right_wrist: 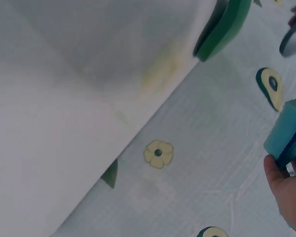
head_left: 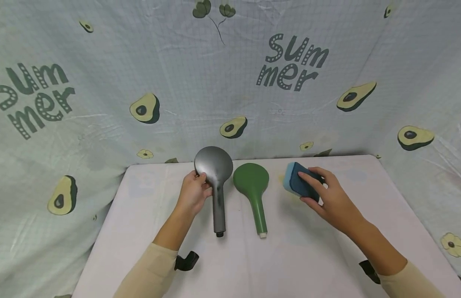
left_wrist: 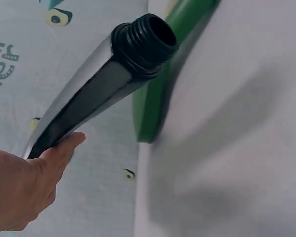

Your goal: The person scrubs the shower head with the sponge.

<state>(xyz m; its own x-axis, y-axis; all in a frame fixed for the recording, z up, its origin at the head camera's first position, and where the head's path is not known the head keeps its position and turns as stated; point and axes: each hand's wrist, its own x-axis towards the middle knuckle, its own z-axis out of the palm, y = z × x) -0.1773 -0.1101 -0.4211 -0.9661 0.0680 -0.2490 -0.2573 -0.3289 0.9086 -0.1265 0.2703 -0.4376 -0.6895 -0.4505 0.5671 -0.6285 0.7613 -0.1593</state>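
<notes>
My left hand (head_left: 195, 192) grips a grey shower head (head_left: 214, 163) near its neck, thumb on the front face and the handle pointing down toward me. In the left wrist view the threaded black end of the shower head (left_wrist: 145, 47) tilts up off the table. Beside it lies a green shower head (head_left: 251, 180) on the table, its handle ending in a pale tip. On the right, my right hand (head_left: 332, 203) pinches a blue sponge (head_left: 303, 180) between thumb and fingers, above the table. The sponge (right_wrist: 288, 128) has a light blue layer and a darker one.
A white-covered table (head_left: 230, 269) carries these things. Behind it and at the sides hangs a pale curtain (head_left: 189, 82) printed with avocados and "summer" lettering. Black wrist mounts (head_left: 186, 261) show at both forearms.
</notes>
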